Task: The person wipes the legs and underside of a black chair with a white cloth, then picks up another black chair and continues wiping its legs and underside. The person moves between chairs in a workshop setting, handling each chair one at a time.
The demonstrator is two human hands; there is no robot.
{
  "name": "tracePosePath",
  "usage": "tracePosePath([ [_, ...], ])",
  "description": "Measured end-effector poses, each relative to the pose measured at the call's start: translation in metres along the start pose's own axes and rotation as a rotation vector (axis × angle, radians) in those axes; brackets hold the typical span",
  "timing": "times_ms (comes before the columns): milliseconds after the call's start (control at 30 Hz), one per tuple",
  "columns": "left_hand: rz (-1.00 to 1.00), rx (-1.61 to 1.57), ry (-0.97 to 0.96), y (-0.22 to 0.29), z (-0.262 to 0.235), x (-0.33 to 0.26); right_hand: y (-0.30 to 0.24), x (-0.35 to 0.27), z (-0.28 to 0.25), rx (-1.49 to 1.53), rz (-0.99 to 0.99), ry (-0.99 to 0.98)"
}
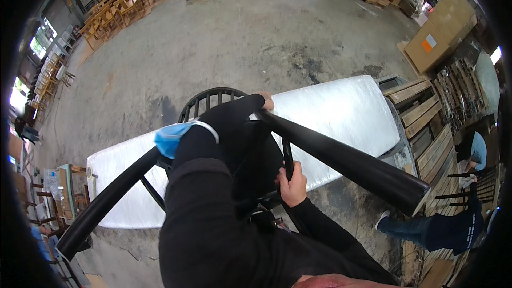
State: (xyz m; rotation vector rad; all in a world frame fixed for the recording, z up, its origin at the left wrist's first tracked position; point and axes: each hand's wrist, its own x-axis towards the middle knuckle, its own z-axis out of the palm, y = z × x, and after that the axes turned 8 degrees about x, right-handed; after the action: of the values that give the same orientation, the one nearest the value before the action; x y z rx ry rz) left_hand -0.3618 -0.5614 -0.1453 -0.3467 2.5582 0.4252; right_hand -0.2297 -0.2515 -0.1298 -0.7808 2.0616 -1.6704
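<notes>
Head view. Black chair [269,154] tipped over on the film-wrapped bench [341,112], near its middle. Seat hard to make out: black on black, partly behind my left sleeve [200,181]. Some dark parts below the seat run together with my clothing; small metallic piece [276,222] there, kind unclear.

Slatted back [213,91] lies at the far side, partly covered by that sleeve. Legs point back toward me, fanning out: one thick leg [346,157] slants down to the right, its long axis crossing the bench, end past the near edge; the other leg [109,200] slants down to the left.

My left arm reaches forward, blue mask [173,137] looped on it; left hand [265,101] at the right leg's upper end, fingers mostly hidden, grip can't be told. Right hand [293,185] lower, forearm angled in from lower right, fingers wrapped round a thin black bar [288,157].
</notes>
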Motion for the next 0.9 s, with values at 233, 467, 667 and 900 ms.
tracePosePath([
  [233,0.239,-0.53,0.043,0.056,-0.065,-0.162,-0.007,-0.001,-0.001,0.133,-0.032,-0.022],
  [467,-0.006,-0.448,0.159,0.024,-0.017,-0.094,0.003,0.003,0.0,0.043,-0.01,-0.002],
  [667,-0.061,-0.283,0.171,0.027,-0.012,-0.074,0.005,0.002,0.0,0.017,-0.041,0.019],
  [900,0.31,-0.556,0.95,0.054,0.05,-0.212,-0.006,-0.002,-0.002,0.065,-0.069,-0.022],
])
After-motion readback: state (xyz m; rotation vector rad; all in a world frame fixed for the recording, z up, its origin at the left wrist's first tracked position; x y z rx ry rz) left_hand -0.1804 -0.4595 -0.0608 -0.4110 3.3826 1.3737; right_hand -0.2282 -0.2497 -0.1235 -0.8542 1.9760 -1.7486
